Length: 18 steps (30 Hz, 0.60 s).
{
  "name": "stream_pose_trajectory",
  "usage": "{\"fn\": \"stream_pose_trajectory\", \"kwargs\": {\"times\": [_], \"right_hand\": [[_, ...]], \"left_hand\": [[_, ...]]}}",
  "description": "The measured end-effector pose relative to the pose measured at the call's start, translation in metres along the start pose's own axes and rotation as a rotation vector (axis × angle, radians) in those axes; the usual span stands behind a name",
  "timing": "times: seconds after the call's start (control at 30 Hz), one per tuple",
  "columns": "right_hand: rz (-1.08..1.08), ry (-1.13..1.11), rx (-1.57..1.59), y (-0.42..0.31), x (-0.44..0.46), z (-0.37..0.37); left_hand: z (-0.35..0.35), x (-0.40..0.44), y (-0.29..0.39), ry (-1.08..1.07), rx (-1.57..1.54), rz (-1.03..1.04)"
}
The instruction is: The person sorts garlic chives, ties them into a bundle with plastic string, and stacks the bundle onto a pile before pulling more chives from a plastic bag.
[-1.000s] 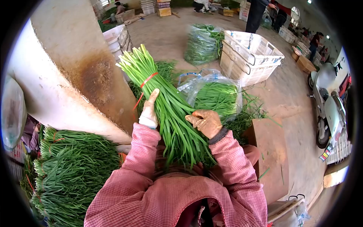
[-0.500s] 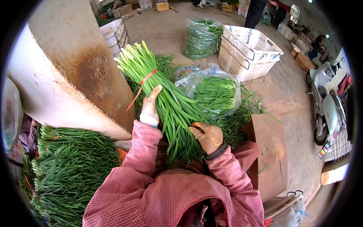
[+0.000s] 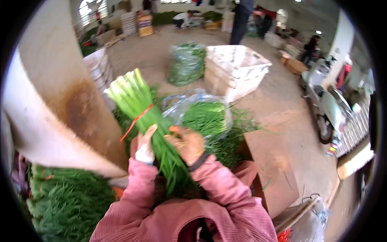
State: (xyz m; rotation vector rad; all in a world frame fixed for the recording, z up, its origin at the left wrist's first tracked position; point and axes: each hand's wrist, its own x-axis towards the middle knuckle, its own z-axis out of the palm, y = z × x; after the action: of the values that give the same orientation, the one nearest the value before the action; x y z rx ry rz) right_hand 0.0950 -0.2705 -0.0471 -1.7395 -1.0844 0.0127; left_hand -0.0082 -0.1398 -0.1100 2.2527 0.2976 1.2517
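Note:
A long bundle of green stalks (image 3: 135,92) slants across my front, pale cut ends at the upper left, with a red tie (image 3: 138,119) round it. My left hand (image 3: 146,144), gloved, grips the bundle just below the tie, its thumb on top. Gloved too, my right hand (image 3: 186,144) is closed on the bundle's right side, lower down. Beyond it, an open clear plastic bag (image 3: 173,112) holds more green stalks (image 3: 204,117). Tied bundles (image 3: 72,203) are stacked at the lower left.
A pillar (image 3: 80,101) rises at the left. White crates (image 3: 236,72) and a filled bag (image 3: 186,64) stand ahead. At right are a brown board (image 3: 271,169) and a scooter (image 3: 326,101). A standing person's dark legs (image 3: 241,24) and other people show farther back.
The view has tilted up and turned right. My right hand has moved up along the bundle, closer to my left hand and the tie. My left hand keeps its grip.

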Motion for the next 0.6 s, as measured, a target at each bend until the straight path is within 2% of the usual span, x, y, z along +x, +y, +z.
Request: {"fn": "stream_pose_trajectory", "kwargs": {"times": [0.03,0.07,0.1,0.13,0.17,0.23,0.27,0.33,0.37,0.43,0.5,0.57,0.6], "right_hand": [[-0.029,-0.023,-0.128,0.002,0.006,0.005],[-0.131,0.093,-0.149,0.015,0.008,0.018],[-0.167,0.142,-0.185,0.023,0.012,0.024],[-0.205,0.133,-0.231,0.029,0.014,0.026],[-0.261,0.196,-0.157,0.041,0.018,0.034],[-0.103,0.071,-0.126,0.019,0.018,0.014],[-0.104,0.085,-0.14,0.015,0.019,0.008],[-0.288,0.143,0.044,0.01,0.016,-0.002],[-0.291,0.145,0.044,0.0,0.012,-0.011],[-0.375,0.04,0.398,-0.027,-0.002,-0.036],[-0.297,-0.215,0.518,-0.035,-0.014,-0.068],[-0.155,-0.297,0.729,-0.029,-0.028,-0.092],[-0.078,-0.253,0.731,-0.027,-0.034,-0.107]], "left_hand": [[0.006,-0.009,-0.01,-0.037,0.017,-0.06],[0.015,-0.007,-0.025,-0.042,-0.47,-0.375],[0.025,-0.005,-0.041,0.116,-0.946,-0.696],[0.02,0.015,0.009,0.139,-1.004,-0.82],[0.025,0.019,0.01,0.146,-1.036,-0.772],[0.027,0.021,0.017,0.207,-1.044,-0.705],[0.032,0.02,0.014,0.194,-1.059,-0.697],[0.034,0.017,0.007,0.266,-0.978,-0.733],[0.034,0.018,0.004,0.266,-0.979,-0.729],[0.032,0.017,-0.003,0.206,-1.155,-0.756],[0.022,0.015,-0.005,0.125,-1.171,-0.823],[0.012,0.021,0.01,0.13,-1.462,-0.914],[0.009,0.018,0.005,0.12,-1.504,-0.908]]}}
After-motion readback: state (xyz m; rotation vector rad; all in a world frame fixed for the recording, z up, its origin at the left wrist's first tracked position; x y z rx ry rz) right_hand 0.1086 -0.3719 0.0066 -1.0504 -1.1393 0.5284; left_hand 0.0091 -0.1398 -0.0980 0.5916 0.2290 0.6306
